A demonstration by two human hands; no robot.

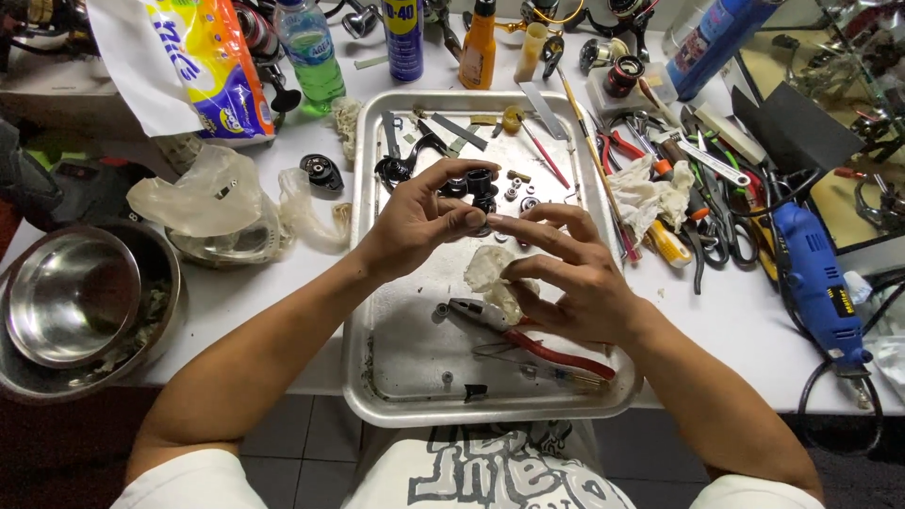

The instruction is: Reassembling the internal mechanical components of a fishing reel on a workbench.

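My left hand (pixel 415 221) is curled around a small black part (pixel 482 184), pinched between thumb and fingertips above the far half of the metal tray (pixel 396 377). My right hand (pixel 566 278) is closed on a wad of white rag (pixel 488 271), its fingers reaching toward the left thumb so the two hands nearly touch over the tray's middle. Below the right hand, red-handled pliers (pixel 528 341) lie flat on the tray near its near right corner. Small loose bits (pixel 520 193) sit on the tray just beyond the part. Left of the tray, steel bowls (pixel 71 292) stand at the table's left edge. A blue drill (pixel 815 278) lies toward the table's right edge, well apart from both hands. A green bottle (pixel 309 52) stands at the far edge.
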